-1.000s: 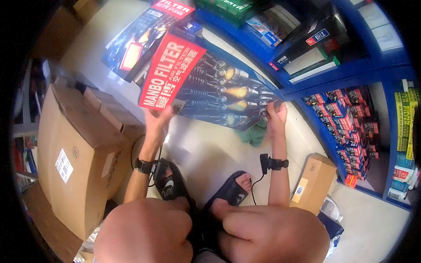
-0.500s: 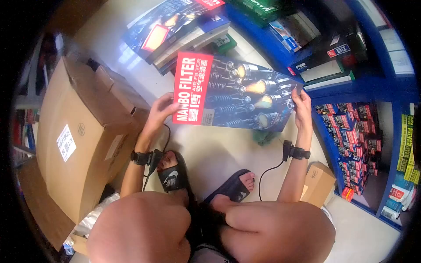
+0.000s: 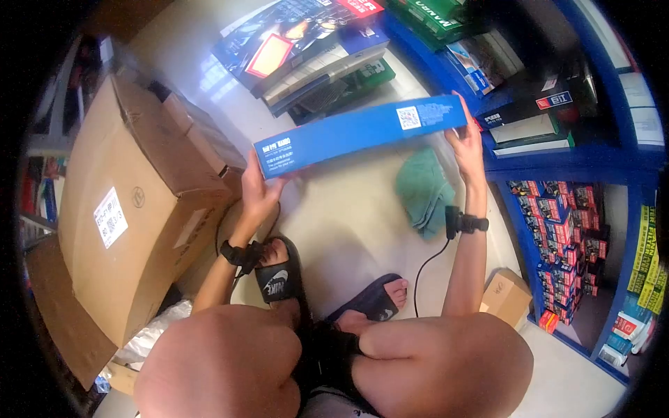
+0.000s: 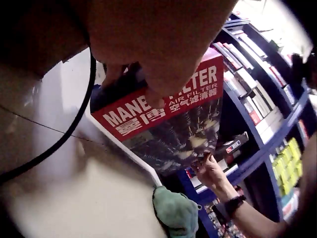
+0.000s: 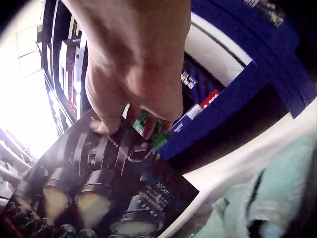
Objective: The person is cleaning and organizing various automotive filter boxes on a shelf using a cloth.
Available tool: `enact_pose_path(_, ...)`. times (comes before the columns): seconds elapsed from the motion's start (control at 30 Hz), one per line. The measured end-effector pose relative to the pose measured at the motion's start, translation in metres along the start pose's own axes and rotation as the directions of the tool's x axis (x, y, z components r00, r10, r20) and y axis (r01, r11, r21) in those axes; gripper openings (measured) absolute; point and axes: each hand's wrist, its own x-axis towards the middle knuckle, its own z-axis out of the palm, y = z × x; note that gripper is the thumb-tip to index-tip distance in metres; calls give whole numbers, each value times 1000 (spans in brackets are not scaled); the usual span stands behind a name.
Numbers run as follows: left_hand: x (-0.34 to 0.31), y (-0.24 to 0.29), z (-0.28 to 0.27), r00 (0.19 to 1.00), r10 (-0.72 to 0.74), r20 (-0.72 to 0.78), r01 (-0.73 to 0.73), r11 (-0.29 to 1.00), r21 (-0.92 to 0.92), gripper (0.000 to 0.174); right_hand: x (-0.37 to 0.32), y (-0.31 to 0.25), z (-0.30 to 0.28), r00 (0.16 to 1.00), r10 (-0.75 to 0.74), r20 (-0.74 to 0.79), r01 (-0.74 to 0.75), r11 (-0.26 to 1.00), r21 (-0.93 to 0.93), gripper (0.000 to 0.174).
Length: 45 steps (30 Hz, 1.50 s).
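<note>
I have the filter box (image 3: 359,136) up in the air, edge-on to the head camera, over the floor (image 3: 348,237) and just in front of the blue shelf (image 3: 557,150). My hands are apart, one at each end. The left hand (image 3: 259,191) pinches the end with the red band, thumb on the narrow blue side and fingers behind on the printed face. The right hand (image 3: 465,143) holds the far end with fingertips (image 5: 148,124) on the dark picture of the lamps.

What worries me is that both grips sit at the very ends. A long, flat box held that way could twist out of the fingertips. If it does, I think it lands on the green cloth (image 3: 424,189) below, or knocks the shelf edge (the right end is very near it).

The filter box is closed, so I can't see what is in it. The big carton (image 3: 132,209) at my left has its flaps down and its contents are hidden. The stack of flat boxes (image 3: 306,49) lies on the floor beyond. The lower shelf bay is packed with small red boxes (image 3: 564,216), and the bay above it holds flat boxes lying down.
</note>
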Motion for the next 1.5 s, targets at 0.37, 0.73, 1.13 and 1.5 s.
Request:
enact_pose_path(0.37, 4, -19, 16, 989, -87, -119, 79, 994, -69, 67, 75, 21, 40, 993, 74, 88, -68, 996, -64, 75)
enact_pose_path(0.73, 6, -21, 15, 997, -11, -78, 7, 999, -48, 64, 68, 34, 59, 991, 103, -81, -93, 988, 123, 79)
enact_pose_path(1.13, -15, 14, 27, 951, 108, -291, -63, 985, 158, 85, 39, 30, 54, 990, 122, -74, -103, 969, 226, 79)
enact_pose_path(1.5, -35, 20, 50, 882, 471, 8, -450, 838, 308, 39, 6, 40, 52, 982, 34, -188, -60, 989, -135, 72)
